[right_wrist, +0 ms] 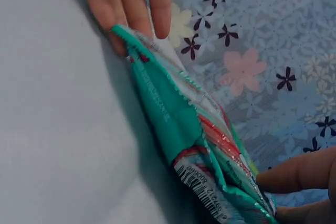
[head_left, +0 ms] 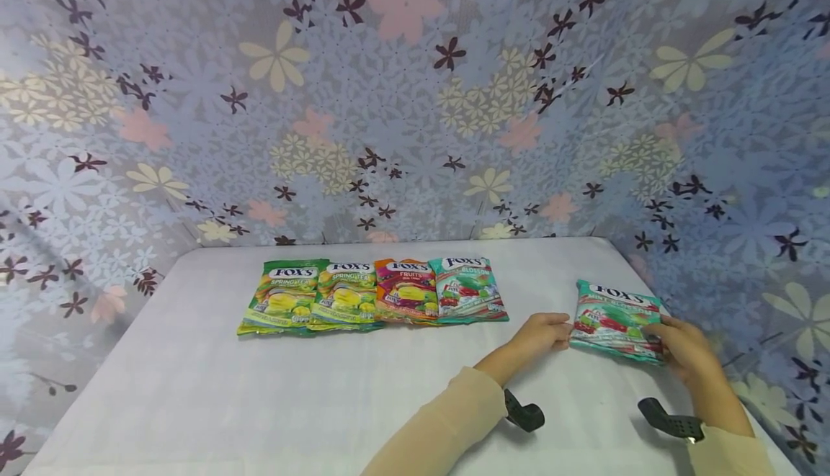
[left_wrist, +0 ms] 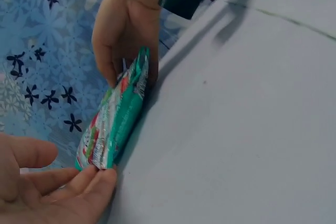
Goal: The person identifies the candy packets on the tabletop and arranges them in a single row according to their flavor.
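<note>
A teal Fox's candy bag (head_left: 616, 321) with a red and green fruit print stands at the right of the white table. My right hand (head_left: 687, 350) pinches its right edge; the right wrist view shows the thumb (right_wrist: 296, 174) on the printed face and a finger behind. My left hand (head_left: 541, 339) touches the bag's left edge with extended fingertips. In the left wrist view its thumb (left_wrist: 31, 151) stays apart from the bag. Seen from the right wrist, the bag (right_wrist: 168, 108) is tilted, its teal back and barcode showing.
Left of the hands lies a row of candy bags: a green one (head_left: 282, 299), a yellow-green one (head_left: 346, 299), an orange-purple one (head_left: 407, 292) and another teal one (head_left: 470, 290). Flowered cloth (head_left: 402, 137) rises behind the white table (head_left: 272, 404). Black wrist mounts (head_left: 524, 412) stick out from both wrists.
</note>
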Action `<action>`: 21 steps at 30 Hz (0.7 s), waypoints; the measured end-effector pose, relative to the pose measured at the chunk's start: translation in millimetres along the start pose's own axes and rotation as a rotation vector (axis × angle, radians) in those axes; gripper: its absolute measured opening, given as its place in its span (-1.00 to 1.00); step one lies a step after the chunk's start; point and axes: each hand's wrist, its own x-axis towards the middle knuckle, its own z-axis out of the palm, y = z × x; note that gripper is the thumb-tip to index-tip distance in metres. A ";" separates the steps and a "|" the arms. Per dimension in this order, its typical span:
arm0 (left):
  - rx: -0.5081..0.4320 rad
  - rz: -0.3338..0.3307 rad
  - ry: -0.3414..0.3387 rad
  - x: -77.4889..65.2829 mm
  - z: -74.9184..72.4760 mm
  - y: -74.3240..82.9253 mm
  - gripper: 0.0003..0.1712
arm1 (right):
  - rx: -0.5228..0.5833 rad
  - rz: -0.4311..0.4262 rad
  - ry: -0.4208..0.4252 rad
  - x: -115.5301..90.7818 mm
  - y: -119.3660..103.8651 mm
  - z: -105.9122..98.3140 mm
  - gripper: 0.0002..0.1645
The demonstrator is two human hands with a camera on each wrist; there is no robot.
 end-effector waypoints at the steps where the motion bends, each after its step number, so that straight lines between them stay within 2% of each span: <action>1: -0.004 0.000 0.003 -0.8 -0.3 0.9 -0.57 | 0.022 0.001 -0.005 0.6 -0.7 0.7 -0.07; 7: 0.015 0.006 -0.012 -3.1 -3.7 4.9 -0.55 | 0.225 0.024 -0.043 2.7 -2.1 3.7 0.03; 10: 0.005 0.012 0.000 -3.7 -5.7 5.1 -0.54 | 0.300 0.036 -0.056 2.0 -1.9 4.7 0.10; 12: 0.041 0.014 0.017 -4.4 -7.3 4.8 -0.54 | 0.341 0.037 -0.083 1.0 -1.9 5.7 0.13; 17: 0.161 0.014 0.025 -7.6 -11.7 6.2 -0.52 | 0.362 0.029 -0.150 -3.0 -4.2 8.7 0.14; 21: 0.174 -0.020 0.015 -11.3 -18.4 7.6 -0.53 | 0.323 0.005 -0.241 -6.7 -7.5 13.4 0.10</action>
